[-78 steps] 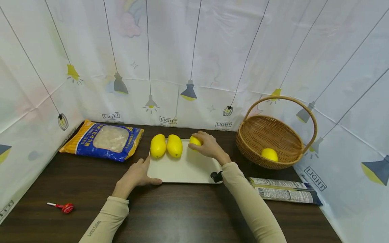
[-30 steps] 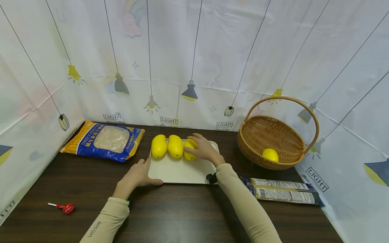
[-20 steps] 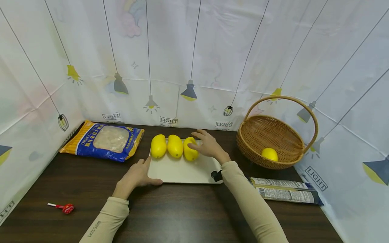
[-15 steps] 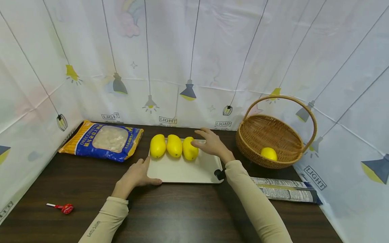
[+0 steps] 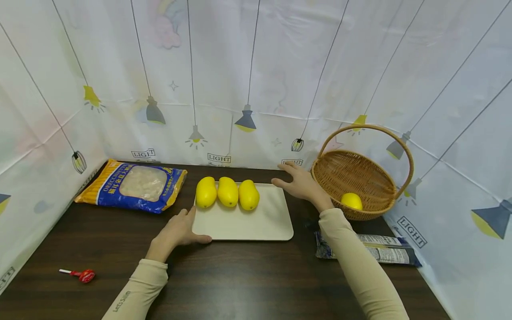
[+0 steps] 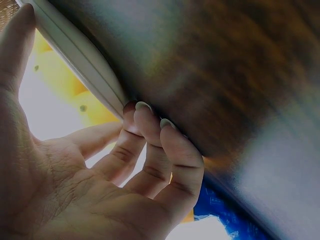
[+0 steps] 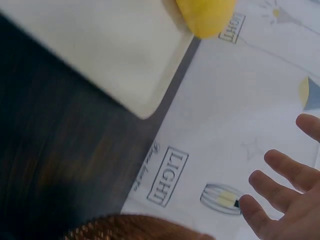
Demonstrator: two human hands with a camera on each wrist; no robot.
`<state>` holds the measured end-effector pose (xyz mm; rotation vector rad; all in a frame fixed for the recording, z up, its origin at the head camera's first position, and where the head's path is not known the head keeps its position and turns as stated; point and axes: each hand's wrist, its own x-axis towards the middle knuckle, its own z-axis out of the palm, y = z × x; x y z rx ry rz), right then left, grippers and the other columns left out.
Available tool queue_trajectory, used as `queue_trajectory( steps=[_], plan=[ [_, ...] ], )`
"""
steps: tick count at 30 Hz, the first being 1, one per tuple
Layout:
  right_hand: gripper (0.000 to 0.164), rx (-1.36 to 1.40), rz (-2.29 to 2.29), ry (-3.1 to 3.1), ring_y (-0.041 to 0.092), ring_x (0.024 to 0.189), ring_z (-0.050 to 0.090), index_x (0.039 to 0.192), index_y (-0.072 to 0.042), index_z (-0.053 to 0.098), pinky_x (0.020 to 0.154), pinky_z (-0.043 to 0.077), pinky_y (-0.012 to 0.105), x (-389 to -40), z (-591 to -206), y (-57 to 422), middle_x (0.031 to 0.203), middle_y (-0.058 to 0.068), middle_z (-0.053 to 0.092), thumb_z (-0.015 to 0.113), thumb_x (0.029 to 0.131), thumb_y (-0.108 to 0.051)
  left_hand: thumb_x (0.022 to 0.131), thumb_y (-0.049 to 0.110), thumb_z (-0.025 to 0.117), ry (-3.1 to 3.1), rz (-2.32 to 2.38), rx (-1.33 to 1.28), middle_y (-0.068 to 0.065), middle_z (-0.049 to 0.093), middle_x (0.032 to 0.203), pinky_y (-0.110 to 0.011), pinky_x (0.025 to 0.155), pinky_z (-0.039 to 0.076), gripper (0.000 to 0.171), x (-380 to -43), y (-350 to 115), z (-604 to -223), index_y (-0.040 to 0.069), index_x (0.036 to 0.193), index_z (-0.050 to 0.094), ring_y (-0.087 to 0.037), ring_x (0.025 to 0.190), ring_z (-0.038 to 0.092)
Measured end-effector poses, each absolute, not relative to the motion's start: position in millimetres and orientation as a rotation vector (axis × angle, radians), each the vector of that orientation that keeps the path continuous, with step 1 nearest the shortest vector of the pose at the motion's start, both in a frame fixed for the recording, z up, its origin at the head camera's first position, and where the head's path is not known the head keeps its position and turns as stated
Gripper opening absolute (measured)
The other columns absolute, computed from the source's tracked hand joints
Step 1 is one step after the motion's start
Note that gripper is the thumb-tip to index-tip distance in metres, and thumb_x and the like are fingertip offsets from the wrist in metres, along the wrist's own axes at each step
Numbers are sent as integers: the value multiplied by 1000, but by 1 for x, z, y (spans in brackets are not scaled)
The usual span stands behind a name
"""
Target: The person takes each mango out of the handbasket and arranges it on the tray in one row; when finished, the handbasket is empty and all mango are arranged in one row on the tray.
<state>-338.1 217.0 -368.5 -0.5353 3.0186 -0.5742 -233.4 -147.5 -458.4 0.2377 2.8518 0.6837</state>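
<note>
Three yellow mangoes, the left one (image 5: 206, 192), the middle one (image 5: 228, 192) and the right one (image 5: 249, 195), lie side by side at the back left of a cream tray (image 5: 264, 222). My left hand (image 5: 178, 231) grips the tray's front left corner, thumb along the front rim and fingers at the left side. My right hand (image 5: 302, 183) is above the table between tray and basket, fingers spread and holding nothing. In the right wrist view its fingers (image 7: 280, 192) stand apart in front of the wall cloth. A wicker basket (image 5: 348, 171) with a tall handle holds another yellow fruit (image 5: 352, 201).
A blue and orange pasta bag (image 5: 136, 186) lies left of the tray. Nearer the front left is a red lollipop (image 5: 86, 276). Long printed packets (image 5: 384, 249) lie at the right, partly under the right sleeve. A patterned cloth (image 5: 224, 66) hangs behind the dark table.
My right hand set the third mango beside the other two, let go of it and moved right toward the basket. My left hand has kept its place on the tray.
</note>
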Motion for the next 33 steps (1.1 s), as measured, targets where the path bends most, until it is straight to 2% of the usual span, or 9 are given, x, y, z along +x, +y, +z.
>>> queue_trajectory(
  steps=[8,16,25,33],
  plan=[
    [73,-511,-595,3071,47,149,28,156,-19,39,117,26,70,-334,-352,250,164,18,30,57,96,-57,72,63,81,2852,674,243,-34,47,140,-58,105,46,122,-231,-150,-457,-6,156,25,-47,121,56],
    [74,-433,-617,3087,47,151,23,156,-15,38,118,23,68,-325,-343,280,163,22,28,53,98,-59,73,65,80,2831,672,226,-34,45,143,-58,107,45,123,-232,-149,-457,-5,156,24,-46,124,54],
    [71,-362,-543,3122,51,147,27,153,-7,41,115,25,70,-321,-345,316,159,29,31,52,100,-54,73,64,80,2831,678,223,-34,45,144,-59,107,44,122,-233,-149,-457,-5,157,23,-47,125,54],
    [79,-253,-516,3097,55,145,26,155,-9,38,113,24,74,-315,-346,346,159,32,28,49,98,-63,72,65,80,2836,682,240,-34,45,143,-59,107,45,123,-235,-148,-460,-5,157,23,-47,124,54]
  ],
)
